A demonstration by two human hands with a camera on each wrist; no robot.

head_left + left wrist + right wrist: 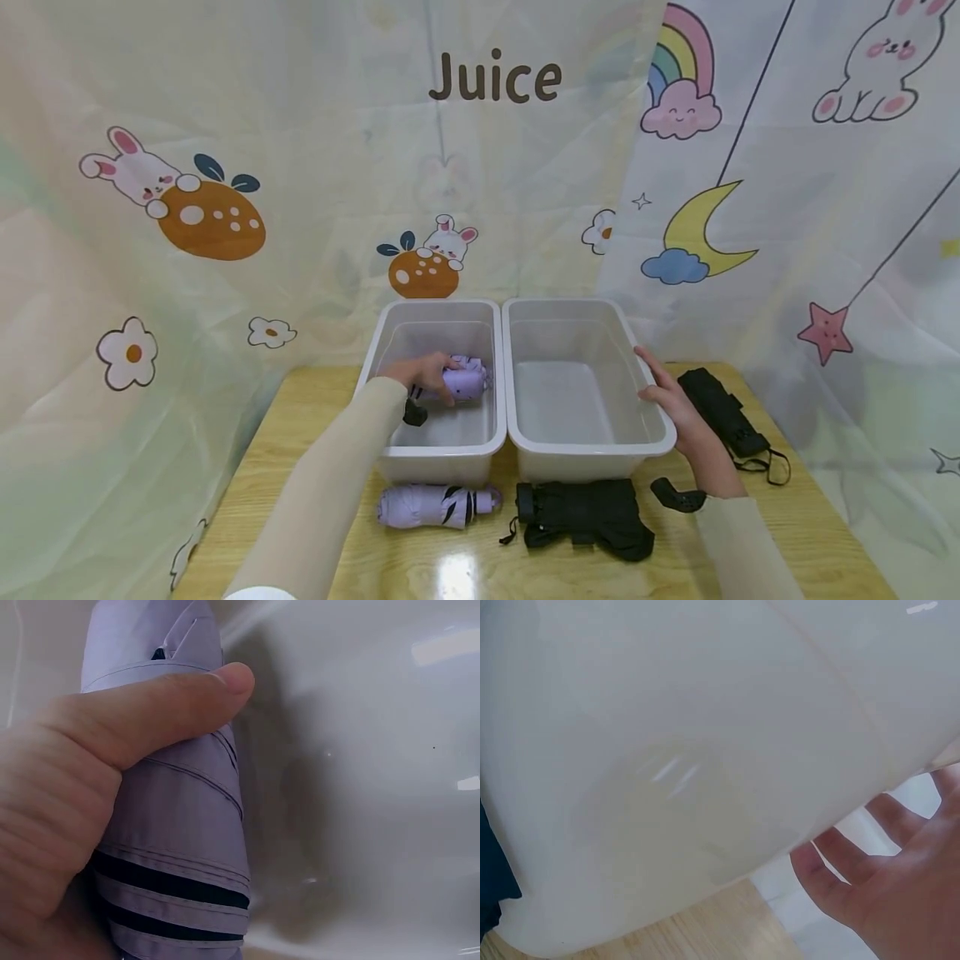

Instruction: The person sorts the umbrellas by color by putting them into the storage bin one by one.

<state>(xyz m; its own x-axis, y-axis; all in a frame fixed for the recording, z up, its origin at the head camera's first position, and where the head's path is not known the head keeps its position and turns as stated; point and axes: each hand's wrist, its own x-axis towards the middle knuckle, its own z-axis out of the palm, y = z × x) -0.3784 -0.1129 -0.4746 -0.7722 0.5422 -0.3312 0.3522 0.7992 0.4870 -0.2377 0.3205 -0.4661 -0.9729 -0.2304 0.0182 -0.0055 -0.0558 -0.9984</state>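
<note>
In the head view a lavender folded umbrella (467,383) lies across the inside of the left white bin (442,451). My left hand (424,372) grips it from above. The left wrist view shows the thumb across the umbrella's fabric (180,780), which has dark stripes at its lower end; the other fingers are hidden. My right hand (678,408) touches the right-hand rim of the right white bin (592,450). Spread fingers (844,859) meet the bin's edge in the right wrist view. No loose item shows inside the right bin.
A second lavender umbrella (427,507) lies on the wooden table (300,433) before the left bin. One black umbrella (585,517) lies before the right bin, another black umbrella (720,408) beyond my right hand. A printed curtain (315,208) hangs behind.
</note>
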